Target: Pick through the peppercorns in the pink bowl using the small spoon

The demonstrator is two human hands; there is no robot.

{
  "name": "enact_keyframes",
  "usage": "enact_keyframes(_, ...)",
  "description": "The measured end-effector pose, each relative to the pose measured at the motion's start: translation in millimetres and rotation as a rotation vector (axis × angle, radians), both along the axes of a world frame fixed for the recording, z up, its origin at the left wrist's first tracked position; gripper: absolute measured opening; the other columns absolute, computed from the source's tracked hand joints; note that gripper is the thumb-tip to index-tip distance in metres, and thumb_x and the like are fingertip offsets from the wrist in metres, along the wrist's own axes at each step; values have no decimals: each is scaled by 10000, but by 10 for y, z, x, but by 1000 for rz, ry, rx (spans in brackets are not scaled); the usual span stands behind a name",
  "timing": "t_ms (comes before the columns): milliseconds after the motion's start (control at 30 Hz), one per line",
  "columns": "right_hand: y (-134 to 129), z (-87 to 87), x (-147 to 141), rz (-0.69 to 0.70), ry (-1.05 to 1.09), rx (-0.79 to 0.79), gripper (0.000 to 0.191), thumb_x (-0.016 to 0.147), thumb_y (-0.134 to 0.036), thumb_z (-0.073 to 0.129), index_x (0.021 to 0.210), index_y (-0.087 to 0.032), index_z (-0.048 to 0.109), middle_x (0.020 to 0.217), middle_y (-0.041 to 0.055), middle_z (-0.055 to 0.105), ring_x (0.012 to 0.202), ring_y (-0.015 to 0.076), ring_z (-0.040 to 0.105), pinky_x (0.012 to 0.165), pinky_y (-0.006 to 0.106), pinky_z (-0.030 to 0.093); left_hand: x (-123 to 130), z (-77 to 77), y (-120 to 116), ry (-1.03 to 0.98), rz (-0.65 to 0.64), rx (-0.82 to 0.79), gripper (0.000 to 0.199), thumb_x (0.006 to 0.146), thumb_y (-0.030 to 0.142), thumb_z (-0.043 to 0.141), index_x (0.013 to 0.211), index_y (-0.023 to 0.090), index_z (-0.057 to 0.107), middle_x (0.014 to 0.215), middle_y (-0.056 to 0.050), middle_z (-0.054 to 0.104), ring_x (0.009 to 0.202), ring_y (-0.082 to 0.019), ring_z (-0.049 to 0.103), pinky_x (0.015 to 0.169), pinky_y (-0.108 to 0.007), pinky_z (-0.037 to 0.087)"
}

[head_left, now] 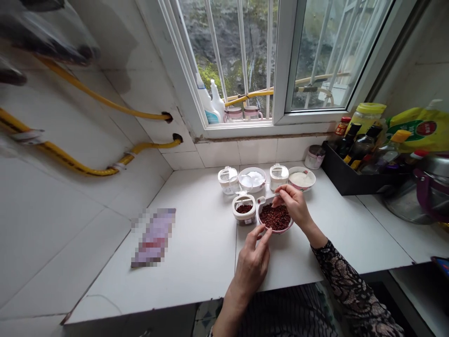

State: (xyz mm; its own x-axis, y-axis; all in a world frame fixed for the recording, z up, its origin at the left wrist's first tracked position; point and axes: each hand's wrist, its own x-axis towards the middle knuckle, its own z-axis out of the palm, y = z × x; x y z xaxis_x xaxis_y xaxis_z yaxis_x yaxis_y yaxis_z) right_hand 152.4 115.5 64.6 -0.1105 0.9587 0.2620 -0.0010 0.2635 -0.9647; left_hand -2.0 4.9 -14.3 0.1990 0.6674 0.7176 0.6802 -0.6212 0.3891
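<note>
A small bowl (264, 226) full of dark red peppercorns (275, 217) sits on the white tiled counter (196, 252). My left hand (253, 260) pinches the bowl's near rim with thumb and forefinger. My right hand (293, 204) hovers over the bowl's far side, fingers closed around a small white spoon (262, 199) whose tip points left. Just left of the bowl stands a small clear spice jar (244, 209), lid off, with some peppercorns inside.
Behind stand two more clear jars (228, 179) (278, 176) and two bowls of white powder (252, 179) (301, 178). A black tray of sauce bottles (354, 180) and a pot (421, 192) crowd the right. Yellow gas hoses (87, 171) run along the left wall. A flat packet (154, 238) lies left.
</note>
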Motion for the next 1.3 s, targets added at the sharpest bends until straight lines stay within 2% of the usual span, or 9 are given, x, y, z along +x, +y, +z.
enact_keyframes(67, -57, 14, -71, -11, -73, 164, 176, 935, -344, 491, 928, -203, 595, 671, 12, 701, 607, 168, 697, 618, 289, 579, 2, 4, 4, -2, -2, 6, 553, 911, -10, 441, 1419, 203, 483, 1306, -144, 533, 1213, -214, 585, 941, -321, 591)
enact_keyframes(200, -161, -3, -188, 24, -388, 533, 150, 972, -242, 462, 982, -211, 608, 759, 40, 729, 673, 174, 692, 673, 289, 547, 7, 3, 13, -15, -3, 10, 568, 911, -13, 434, 1430, 215, 471, 1318, -145, 526, 1201, -212, 593, 946, -329, 592)
enact_keyframes(300, -177, -20, -186, 29, -478, 684, 156, 974, -218, 461, 974, -206, 616, 777, 51, 731, 669, 176, 680, 668, 288, 527, 8, -4, 14, -17, -5, 2, 563, 915, -1, 429, 1432, 218, 471, 1322, -149, 525, 1196, -219, 596, 947, -345, 594)
enact_keyframes(367, -161, -13, -135, -16, -428, 645, 162, 981, -214, 454, 978, -203, 616, 750, 36, 717, 659, 166, 675, 660, 275, 523, 7, -5, 11, -10, -5, -9, 561, 920, 6, 421, 1435, 224, 466, 1314, -147, 532, 1193, -221, 598, 937, -349, 600)
enact_keyframes(500, -85, 19, 35, -105, -353, 437, 167, 961, -230, 453, 904, -198, 607, 613, -13, 639, 545, 147, 618, 585, 258, 495, 5, 9, 3, 8, -3, -18, 561, 924, 15, 420, 1443, 227, 451, 1302, -147, 544, 1186, -219, 605, 918, -346, 608)
enact_keyframes(600, -28, 12, 123, -67, -458, 313, 166, 907, -215, 463, 810, -206, 597, 539, -25, 606, 483, 150, 573, 540, 262, 450, 9, 21, 0, 10, 1, -21, 559, 925, 18, 426, 1445, 219, 446, 1295, -150, 550, 1198, -223, 601, 922, -347, 605)
enact_keyframes(733, -23, -31, 94, 28, -541, 209, 167, 857, -209, 468, 747, -225, 593, 492, -26, 587, 485, 171, 571, 531, 272, 436, 18, 17, 0, 5, 12, -16, 566, 928, 25, 417, 1454, 231, 440, 1282, -145, 559, 1183, -221, 607, 917, -353, 606)
enact_keyframes(1033, -10, -5, 77, 28, -206, -75, 124, 787, -292, 524, 742, -207, 602, 501, -21, 632, 411, 154, 574, 448, 262, 471, 18, 10, -8, 4, 11, -28, 556, 935, 28, 417, 1454, 227, 444, 1306, -142, 548, 1210, -218, 591, 941, -355, 595)
enact_keyframes(1300, 12, 21, 110, 31, -62, -159, 147, 730, -320, 567, 734, -180, 612, 490, -23, 627, 389, 128, 577, 404, 216, 473, 5, 26, -3, 5, 3, -17, 552, 928, 11, 440, 1438, 223, 466, 1304, -139, 548, 1221, -215, 588, 942, -330, 593)
